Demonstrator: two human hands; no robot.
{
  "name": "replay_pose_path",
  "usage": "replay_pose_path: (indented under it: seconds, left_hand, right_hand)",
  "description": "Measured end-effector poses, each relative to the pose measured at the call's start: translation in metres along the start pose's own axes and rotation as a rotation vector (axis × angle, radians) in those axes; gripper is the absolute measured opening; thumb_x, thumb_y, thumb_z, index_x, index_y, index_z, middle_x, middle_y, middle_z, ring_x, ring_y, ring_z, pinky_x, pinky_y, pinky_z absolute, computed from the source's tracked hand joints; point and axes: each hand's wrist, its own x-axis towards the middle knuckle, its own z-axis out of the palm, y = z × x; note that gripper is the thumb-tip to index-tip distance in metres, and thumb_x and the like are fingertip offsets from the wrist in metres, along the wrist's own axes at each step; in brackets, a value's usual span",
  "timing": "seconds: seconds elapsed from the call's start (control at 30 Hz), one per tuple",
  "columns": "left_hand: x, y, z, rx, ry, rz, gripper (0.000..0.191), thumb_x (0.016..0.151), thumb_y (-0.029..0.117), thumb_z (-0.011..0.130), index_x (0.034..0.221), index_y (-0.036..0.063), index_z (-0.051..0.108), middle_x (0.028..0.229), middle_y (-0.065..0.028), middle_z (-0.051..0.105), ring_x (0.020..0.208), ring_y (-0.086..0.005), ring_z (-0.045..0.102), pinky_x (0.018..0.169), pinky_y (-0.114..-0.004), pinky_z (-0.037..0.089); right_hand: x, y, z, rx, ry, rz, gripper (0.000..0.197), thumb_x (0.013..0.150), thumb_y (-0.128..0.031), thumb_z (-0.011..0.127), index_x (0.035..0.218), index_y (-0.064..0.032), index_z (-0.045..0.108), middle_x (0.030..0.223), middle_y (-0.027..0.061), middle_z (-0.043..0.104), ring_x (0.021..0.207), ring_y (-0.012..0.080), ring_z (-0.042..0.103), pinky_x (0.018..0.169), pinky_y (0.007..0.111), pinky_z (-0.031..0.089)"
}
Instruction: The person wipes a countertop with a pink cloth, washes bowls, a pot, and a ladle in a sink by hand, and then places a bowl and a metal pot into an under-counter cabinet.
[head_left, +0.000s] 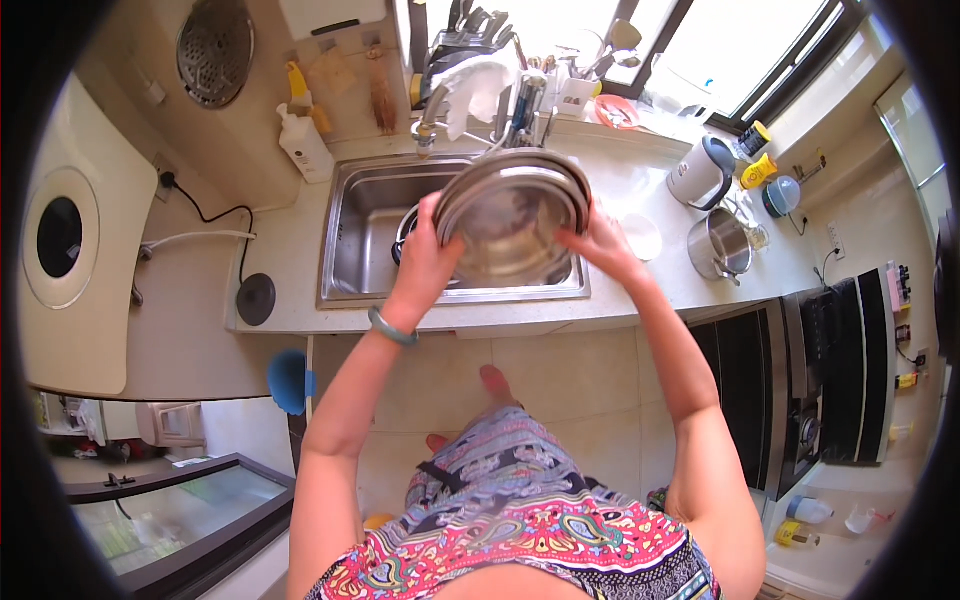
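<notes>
Both my hands grip a nested stack of stainless steel bowls (514, 225) by its sides, above the right part of the sink. My left hand (433, 251) holds the left rim, and my right hand (600, 240) holds the right rim with its thumb over the edge. The stack is tilted with its inside facing me and is slightly blurred. Behind it the stainless steel sink (360, 247) is partly covered. Something dark with a pale rim (400, 244) shows in the sink beside my left hand. The faucet (529, 105) rises just beyond the bowls.
A white pump bottle (306, 146) stands left of the sink, near a dark round lid (256, 298). To the right are a white round dish (641, 236), an electric kettle (701, 172) and a steel pot (720, 244). A knife block (457, 56) and utensil holders (574, 94) line the windowsill.
</notes>
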Motion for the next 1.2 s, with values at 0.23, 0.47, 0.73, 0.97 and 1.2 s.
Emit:
replay_pose_path:
  seconds: [0.23,0.47,0.73,0.97,1.2]
  left_hand:
    - [0.052,0.023,0.043,0.049,0.060,0.062,0.054,0.084,0.000,0.055,0.131,0.0077,0.030,0.111,-0.0194,0.059,0.098,-0.0335,0.062,0.084,-0.036,0.048]
    - [0.066,0.020,0.063,0.074,0.114,0.032,0.055,0.087,-0.002,0.054,0.135,0.0076,0.027,0.112,-0.0145,0.056,0.098,-0.0201,0.057,0.086,-0.030,0.045]
    - [0.083,0.031,0.076,0.037,0.131,0.290,0.061,0.083,-0.008,0.053,0.136,0.0052,0.025,0.126,-0.0174,0.049,0.118,-0.0249,0.050,0.099,-0.032,0.038]
    - [0.092,0.045,0.075,0.117,0.125,0.387,0.069,0.080,-0.010,0.054,0.138,0.0045,0.021,0.130,-0.0173,0.045,0.122,-0.0269,0.047,0.104,-0.033,0.035]
    - [0.094,0.046,0.074,0.076,0.078,0.276,0.081,0.078,-0.015,0.054,0.143,0.0093,0.012,0.138,-0.0195,0.039,0.116,-0.0272,0.052,0.080,-0.031,0.057]
  right_hand:
    - [0.044,0.024,-0.042,0.026,0.140,0.030,0.051,0.079,-0.019,0.070,0.118,-0.0015,0.042,0.090,0.0166,0.064,0.076,0.0287,0.063,0.072,0.036,0.050]
    - [0.063,0.043,-0.050,0.272,0.208,-0.154,0.049,0.084,-0.008,0.066,0.122,-0.0057,0.034,0.086,0.0127,0.064,0.063,0.0185,0.062,0.059,0.031,0.053]
    - [0.076,0.058,-0.074,0.148,0.401,-0.487,0.059,0.079,-0.004,0.070,0.125,-0.0051,0.032,0.093,0.0150,0.063,0.076,0.0186,0.064,0.063,0.031,0.054]
    - [0.080,0.057,-0.085,0.124,0.453,-0.491,0.066,0.074,0.000,0.070,0.128,-0.0040,0.031,0.106,0.0176,0.060,0.086,0.0219,0.062,0.070,0.032,0.054]
    - [0.080,0.055,-0.086,0.188,0.429,-0.455,0.063,0.073,0.001,0.068,0.125,-0.0041,0.032,0.111,0.0198,0.057,0.092,0.0277,0.062,0.074,0.032,0.051]
